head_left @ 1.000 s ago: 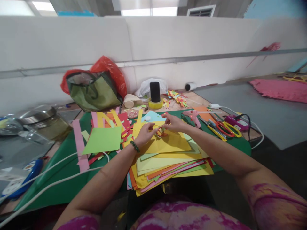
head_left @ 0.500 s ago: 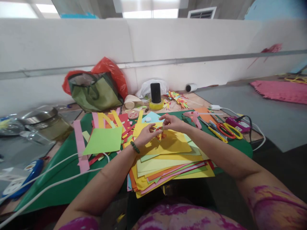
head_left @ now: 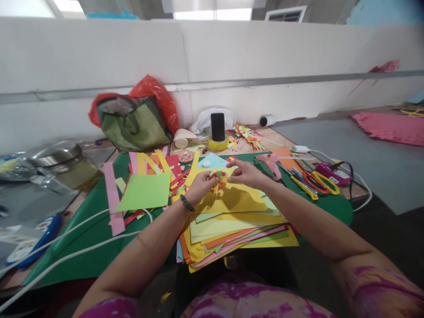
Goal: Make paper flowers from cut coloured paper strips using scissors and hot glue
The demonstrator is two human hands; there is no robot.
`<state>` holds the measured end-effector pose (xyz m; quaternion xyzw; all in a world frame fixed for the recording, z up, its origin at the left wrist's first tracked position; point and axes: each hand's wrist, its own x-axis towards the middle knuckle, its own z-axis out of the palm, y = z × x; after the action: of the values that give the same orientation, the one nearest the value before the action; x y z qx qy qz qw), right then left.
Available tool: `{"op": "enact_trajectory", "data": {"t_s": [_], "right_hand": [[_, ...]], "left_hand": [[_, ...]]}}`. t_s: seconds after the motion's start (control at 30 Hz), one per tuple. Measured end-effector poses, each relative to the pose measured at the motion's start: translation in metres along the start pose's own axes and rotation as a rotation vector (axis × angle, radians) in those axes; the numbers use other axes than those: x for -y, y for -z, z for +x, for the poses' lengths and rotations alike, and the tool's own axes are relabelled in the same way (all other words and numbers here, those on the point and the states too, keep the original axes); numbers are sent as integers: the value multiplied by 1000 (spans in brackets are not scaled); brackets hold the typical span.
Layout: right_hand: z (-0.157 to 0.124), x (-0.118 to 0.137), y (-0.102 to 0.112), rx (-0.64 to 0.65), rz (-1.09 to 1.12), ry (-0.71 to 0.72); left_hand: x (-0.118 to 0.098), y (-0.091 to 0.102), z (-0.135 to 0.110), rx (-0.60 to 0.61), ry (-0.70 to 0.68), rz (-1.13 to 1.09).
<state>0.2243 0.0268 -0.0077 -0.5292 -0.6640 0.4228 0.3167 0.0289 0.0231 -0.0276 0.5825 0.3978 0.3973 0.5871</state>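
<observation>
My left hand (head_left: 200, 187), a green bead bracelet on its wrist, is closed on a small multicoloured paper flower (head_left: 217, 179) of red, green, yellow and orange bits. Just right of it, my right hand (head_left: 245, 175) is curved with thumb and forefinger apart, and no object shows between them. Both hands are over a yellow sheet (head_left: 238, 199) that tops a thick stack of coloured paper (head_left: 232, 232). A light green square sheet (head_left: 145, 191) lies to the left over cut strips. Part of the paper flower is hidden by my left fingers.
At right lie a pink glue gun (head_left: 270, 164), scissors (head_left: 321, 182) and a purple box (head_left: 333, 174) with cables. A phone (head_left: 217, 126) stands on a yellow tape roll (head_left: 218, 144). Farther left are a green bag (head_left: 135, 123), a glass jar (head_left: 69, 165) and white cable (head_left: 66, 255).
My right hand has drawn back slightly from the paper flower, its thumb and forefinger wider apart. My left hand still holds the flower. The whole view has shifted a little.
</observation>
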Motion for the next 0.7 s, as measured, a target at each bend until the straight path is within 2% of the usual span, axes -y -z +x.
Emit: {"op": "enact_trajectory", "data": {"t_s": [0.23,0.5,0.7], "right_hand": [[-2,0,-8,-75,51,-40],[-2,0,-10,-63,153,-101],[-3,1,-10,-58,122,-87]], "left_hand": [[2,-2,-1,-41,-11,-38],[2,-1,-1,-61,-21,-16],[0,-1,-3,-51,-31,12]]}}
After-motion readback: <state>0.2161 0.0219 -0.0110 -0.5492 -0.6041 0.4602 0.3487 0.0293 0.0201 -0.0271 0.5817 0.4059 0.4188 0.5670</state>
